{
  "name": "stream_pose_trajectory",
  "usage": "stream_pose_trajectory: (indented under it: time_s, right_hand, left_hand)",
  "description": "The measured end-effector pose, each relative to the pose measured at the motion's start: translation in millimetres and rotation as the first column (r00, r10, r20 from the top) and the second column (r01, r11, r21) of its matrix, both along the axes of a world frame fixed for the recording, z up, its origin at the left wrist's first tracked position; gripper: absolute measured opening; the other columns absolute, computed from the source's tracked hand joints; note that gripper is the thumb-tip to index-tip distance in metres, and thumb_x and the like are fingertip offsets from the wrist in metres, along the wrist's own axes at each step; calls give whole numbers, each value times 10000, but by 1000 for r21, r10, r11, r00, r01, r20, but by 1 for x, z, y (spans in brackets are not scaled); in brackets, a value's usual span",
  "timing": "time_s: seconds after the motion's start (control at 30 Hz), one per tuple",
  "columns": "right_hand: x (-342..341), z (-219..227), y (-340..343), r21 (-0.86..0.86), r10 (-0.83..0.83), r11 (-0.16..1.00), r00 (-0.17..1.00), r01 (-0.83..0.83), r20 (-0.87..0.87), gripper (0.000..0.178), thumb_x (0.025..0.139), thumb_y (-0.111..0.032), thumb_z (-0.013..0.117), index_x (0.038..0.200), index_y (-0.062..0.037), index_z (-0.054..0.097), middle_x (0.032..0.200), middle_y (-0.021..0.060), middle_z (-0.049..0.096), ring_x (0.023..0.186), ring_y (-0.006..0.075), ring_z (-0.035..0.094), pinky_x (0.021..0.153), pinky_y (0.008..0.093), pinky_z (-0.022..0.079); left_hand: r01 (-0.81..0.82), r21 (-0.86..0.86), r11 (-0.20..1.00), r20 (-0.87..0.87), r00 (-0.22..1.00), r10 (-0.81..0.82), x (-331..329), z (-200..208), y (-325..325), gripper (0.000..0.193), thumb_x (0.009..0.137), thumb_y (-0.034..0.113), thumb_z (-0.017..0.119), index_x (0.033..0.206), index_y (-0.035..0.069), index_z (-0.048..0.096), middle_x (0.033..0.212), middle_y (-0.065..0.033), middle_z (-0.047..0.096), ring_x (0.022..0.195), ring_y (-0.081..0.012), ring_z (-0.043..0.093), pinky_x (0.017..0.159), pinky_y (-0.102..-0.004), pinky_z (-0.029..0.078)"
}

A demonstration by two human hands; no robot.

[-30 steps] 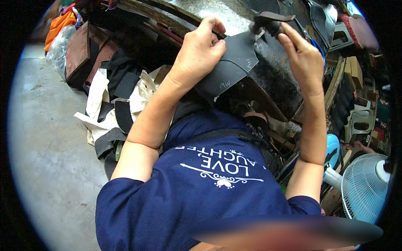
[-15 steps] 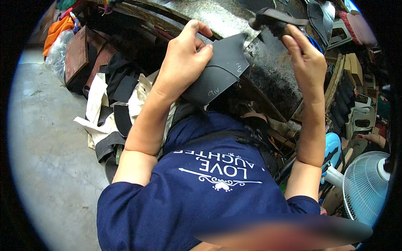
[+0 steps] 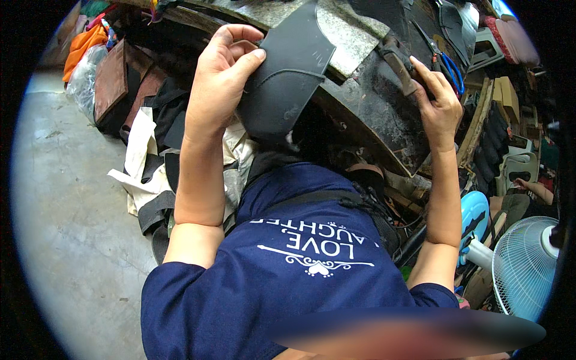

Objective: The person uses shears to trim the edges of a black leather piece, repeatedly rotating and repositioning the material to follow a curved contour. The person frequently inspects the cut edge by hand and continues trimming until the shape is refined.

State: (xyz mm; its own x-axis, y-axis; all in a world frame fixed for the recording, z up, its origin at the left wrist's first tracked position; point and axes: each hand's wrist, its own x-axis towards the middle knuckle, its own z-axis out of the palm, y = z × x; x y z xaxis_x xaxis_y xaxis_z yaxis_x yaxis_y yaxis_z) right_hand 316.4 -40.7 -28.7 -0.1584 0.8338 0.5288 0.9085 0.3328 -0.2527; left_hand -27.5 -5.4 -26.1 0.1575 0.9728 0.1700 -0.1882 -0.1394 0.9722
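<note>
Moved: the black leather piece (image 3: 288,78) now stands higher, upper centre of the frame, and the right hand (image 3: 435,102) has dropped to the tool.
Left hand (image 3: 222,78): closed on the leather piece's left edge, thumb on its face.
Right hand: wrapped around a brown-handled tool (image 3: 397,63) on the dark bench (image 3: 384,126), upper right.
Count: one leather piece, one tool, one pair of blue-handled scissors (image 3: 447,60) on the bench.
Lower right: one white fan (image 3: 528,264).

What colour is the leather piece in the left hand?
Black, with a curved stitched seam: the leather piece, pinched by the left hand. Head view.
</note>
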Motion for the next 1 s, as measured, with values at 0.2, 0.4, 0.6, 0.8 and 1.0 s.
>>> stream_pose_trajectory:
  time_s: [0.2, 0.4, 0.6, 0.8, 1.0]
  right_hand:
    - [-28, 25, 2, 233, 120, 964, 991, -131, 60, 456, 850, -460, 659, 1234, -214, 657, 1168, 105, 609, 1072, 285, 560, 904, 393, 445]
    - [-71, 67, -20, -141, 390, 920, 892, -366, 230, 631, 673, -388, 781, 1215, -105, 627, 1016, 109, 627, 952, 303, 579, 954, 442, 420]
    - [-36, 83, -25, -163, 429, 901, 886, -403, 177, 250, 622, -213, 792, 796, -97, 656, 757, 39, 584, 794, 247, 582, 947, 428, 409]
    - [6, 101, -36, 4, 238, 970, 952, -244, 193, 205, 676, -114, 771, 856, -63, 686, 834, 44, 619, 874, 223, 597, 1015, 449, 364]
    - [-6, 83, -46, 405, -117, 914, 963, 8, 244, 152, 790, -195, 747, 862, -69, 701, 871, 77, 650, 850, 233, 608, 789, 341, 454]
  left_hand:
    - [131, 215, 968, -274, 959, -68, 34, 16, -4, 390, 829, -34, 620, 1191, 21, 487, 944, -69, 598, 872, -107, 582, 778, -239, 476]
    - [300, 490, 818, -418, 905, -82, 78, 24, -30, 369, 812, -2, 659, 1124, 19, 463, 890, -156, 606, 783, -295, 659, 726, -352, 515]
    - [499, 326, 803, -618, 756, -218, 53, 16, -14, 395, 806, 281, 768, 1036, 42, 553, 881, -138, 630, 800, -283, 652, 735, -355, 521]
    - [553, 566, 611, -716, 697, 32, 34, 7, 6, 258, 786, 137, 732, 1000, 50, 620, 912, -116, 628, 840, -331, 612, 778, -355, 501]
    - [446, 324, 834, -439, 852, -285, 59, -8, 12, 234, 879, 62, 660, 1098, -9, 621, 957, -32, 662, 885, -121, 613, 809, -272, 490]
